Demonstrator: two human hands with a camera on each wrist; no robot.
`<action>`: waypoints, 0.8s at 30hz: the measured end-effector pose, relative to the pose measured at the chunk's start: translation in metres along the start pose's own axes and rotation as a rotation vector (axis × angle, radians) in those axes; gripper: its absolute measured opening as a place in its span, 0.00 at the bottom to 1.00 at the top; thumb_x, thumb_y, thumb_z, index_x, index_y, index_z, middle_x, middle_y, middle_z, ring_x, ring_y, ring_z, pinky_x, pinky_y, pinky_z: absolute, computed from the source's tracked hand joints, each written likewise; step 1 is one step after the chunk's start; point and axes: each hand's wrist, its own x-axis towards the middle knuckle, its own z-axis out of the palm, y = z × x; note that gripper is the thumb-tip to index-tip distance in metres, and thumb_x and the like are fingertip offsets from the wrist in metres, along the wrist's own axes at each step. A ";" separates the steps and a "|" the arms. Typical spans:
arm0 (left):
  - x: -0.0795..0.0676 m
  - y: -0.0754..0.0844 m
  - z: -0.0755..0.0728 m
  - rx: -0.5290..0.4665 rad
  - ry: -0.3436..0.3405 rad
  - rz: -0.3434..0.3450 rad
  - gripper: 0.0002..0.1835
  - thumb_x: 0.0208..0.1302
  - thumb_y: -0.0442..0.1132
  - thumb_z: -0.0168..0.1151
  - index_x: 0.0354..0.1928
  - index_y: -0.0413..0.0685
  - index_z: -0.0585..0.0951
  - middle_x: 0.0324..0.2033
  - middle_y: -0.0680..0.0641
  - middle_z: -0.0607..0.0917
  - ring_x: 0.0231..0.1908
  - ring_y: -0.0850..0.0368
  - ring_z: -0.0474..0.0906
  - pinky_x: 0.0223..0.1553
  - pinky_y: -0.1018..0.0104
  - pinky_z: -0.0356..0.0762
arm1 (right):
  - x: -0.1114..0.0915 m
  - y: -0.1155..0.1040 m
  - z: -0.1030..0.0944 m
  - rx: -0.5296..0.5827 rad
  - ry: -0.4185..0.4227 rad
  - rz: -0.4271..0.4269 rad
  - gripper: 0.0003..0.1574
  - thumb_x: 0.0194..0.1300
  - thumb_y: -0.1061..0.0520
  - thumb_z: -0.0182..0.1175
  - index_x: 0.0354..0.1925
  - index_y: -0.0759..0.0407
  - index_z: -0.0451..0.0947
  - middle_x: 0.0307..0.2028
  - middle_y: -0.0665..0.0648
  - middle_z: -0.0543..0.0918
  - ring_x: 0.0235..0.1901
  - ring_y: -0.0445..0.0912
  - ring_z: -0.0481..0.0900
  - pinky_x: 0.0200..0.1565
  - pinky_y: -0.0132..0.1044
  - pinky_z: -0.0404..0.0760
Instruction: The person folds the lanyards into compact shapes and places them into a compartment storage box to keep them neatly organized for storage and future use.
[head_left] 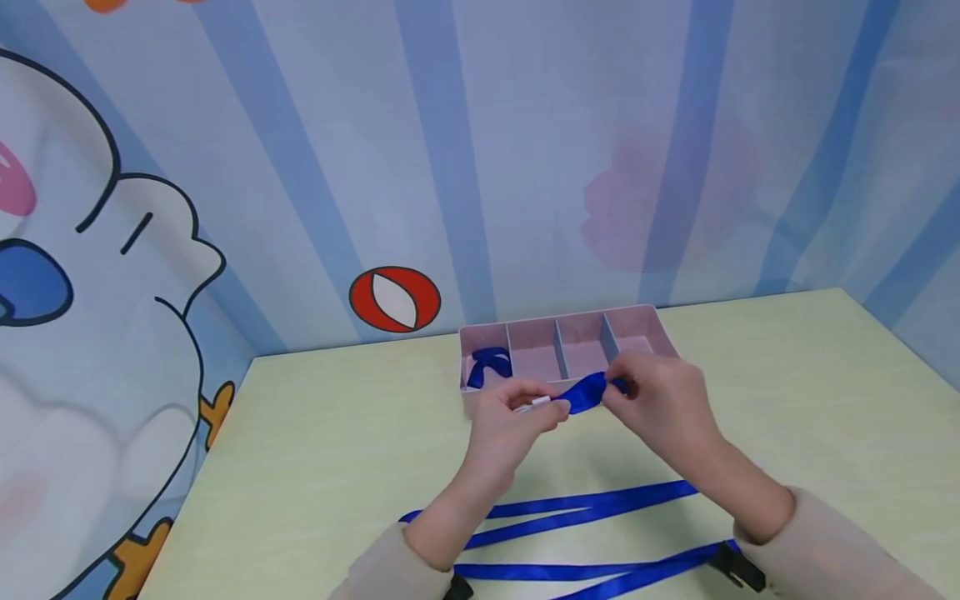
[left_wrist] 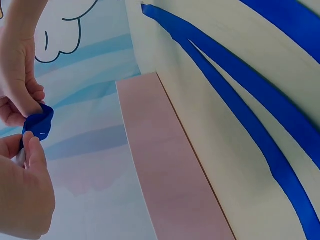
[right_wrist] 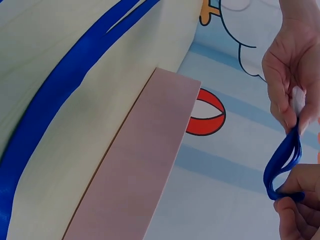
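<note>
A short loop of blue satin ribbon (head_left: 585,395) is stretched between both hands, raised in front of the pink divided box (head_left: 534,354). My left hand (head_left: 510,425) pinches one end of the loop, together with a small white piece (head_left: 534,404) partly covered by the fingers. At the other end, the thumb and fingers of my right hand (head_left: 663,408) pinch the ribbon. The right wrist view shows the loop (right_wrist: 282,155) bulging apart between the two grips. In the box's leftmost compartment lies a dark blue ribbon bow (head_left: 490,364).
Long blue ribbon strands (head_left: 592,508) run across the pale table (head_left: 322,467) below the hands. A black clip (head_left: 738,567) sits on them by the right sleeve, another black piece (head_left: 458,588) by the left sleeve. A printed backdrop (head_left: 525,167) stands behind the table.
</note>
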 end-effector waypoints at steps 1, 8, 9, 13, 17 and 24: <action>-0.001 0.001 0.001 0.001 -0.003 0.009 0.06 0.56 0.34 0.67 0.35 0.42 0.83 0.34 0.47 0.81 0.33 0.54 0.81 0.38 0.63 0.80 | 0.000 -0.001 0.000 -0.006 0.008 -0.008 0.08 0.44 0.70 0.68 0.23 0.63 0.78 0.19 0.54 0.79 0.16 0.40 0.71 0.21 0.33 0.77; -0.003 0.004 0.008 -0.006 -0.005 0.047 0.06 0.56 0.34 0.66 0.36 0.43 0.84 0.35 0.48 0.81 0.33 0.55 0.81 0.38 0.61 0.81 | -0.001 -0.012 -0.004 0.066 -0.011 0.000 0.09 0.45 0.69 0.69 0.23 0.60 0.79 0.19 0.50 0.79 0.17 0.37 0.72 0.21 0.29 0.76; -0.003 0.005 0.009 -0.009 -0.002 0.050 0.06 0.56 0.33 0.66 0.36 0.43 0.83 0.35 0.48 0.81 0.34 0.55 0.81 0.38 0.61 0.81 | -0.001 -0.013 -0.005 0.091 -0.023 0.014 0.09 0.46 0.69 0.69 0.24 0.59 0.79 0.19 0.50 0.79 0.17 0.36 0.72 0.22 0.29 0.76; -0.003 0.005 0.008 -0.014 0.008 0.054 0.06 0.56 0.33 0.66 0.36 0.43 0.83 0.35 0.48 0.81 0.35 0.55 0.80 0.37 0.64 0.81 | -0.001 -0.015 -0.009 0.203 -0.076 0.079 0.09 0.48 0.69 0.68 0.27 0.58 0.81 0.22 0.48 0.81 0.19 0.35 0.74 0.23 0.28 0.77; -0.002 0.005 0.007 -0.026 0.006 0.056 0.06 0.56 0.33 0.66 0.36 0.42 0.83 0.35 0.48 0.81 0.36 0.54 0.80 0.38 0.64 0.81 | -0.001 -0.016 -0.011 0.302 -0.133 0.133 0.07 0.49 0.68 0.69 0.29 0.59 0.82 0.25 0.50 0.83 0.21 0.35 0.78 0.26 0.27 0.79; -0.003 0.006 0.006 -0.040 -0.047 0.116 0.07 0.57 0.33 0.66 0.37 0.38 0.82 0.36 0.46 0.81 0.40 0.53 0.78 0.39 0.64 0.80 | -0.001 -0.009 -0.011 0.471 -0.214 0.142 0.08 0.54 0.65 0.66 0.36 0.62 0.83 0.30 0.52 0.85 0.28 0.36 0.82 0.31 0.29 0.81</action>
